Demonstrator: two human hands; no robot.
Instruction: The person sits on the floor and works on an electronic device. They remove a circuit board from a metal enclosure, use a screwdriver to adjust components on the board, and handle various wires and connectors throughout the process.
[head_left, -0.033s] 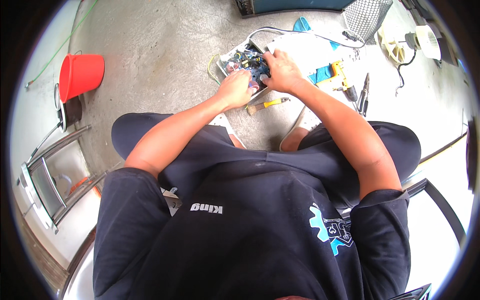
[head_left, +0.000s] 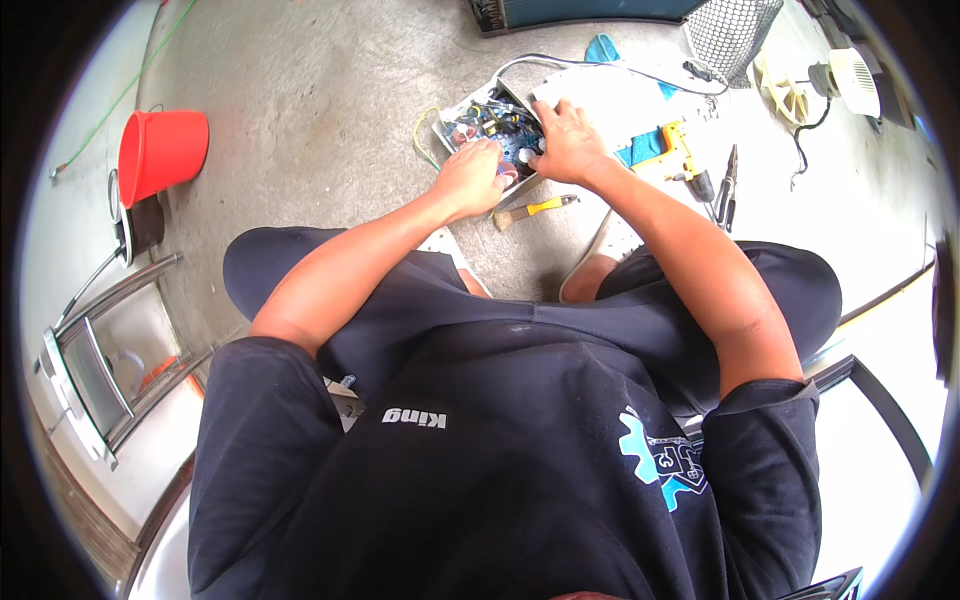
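A circuit board [head_left: 487, 122] with coloured parts and wires lies in a pale tray on the concrete floor in front of my knees. My left hand [head_left: 470, 178] curls over the board's near edge and grips it. My right hand [head_left: 565, 140] rests on the board's right side, fingers bent down onto its parts. What the fingertips pinch is too small to tell. A small brush with a yellow handle [head_left: 535, 208] lies on the floor just below both hands.
A red bucket [head_left: 160, 152] stands far left. Right of the board lie a white panel [head_left: 610, 95], a yellow drill [head_left: 680, 150] and dark pliers [head_left: 728, 180]. A wire mesh guard [head_left: 735, 30] and a pale fan blade [head_left: 780, 80] are at the back right. A metal frame [head_left: 100, 340] stands left.
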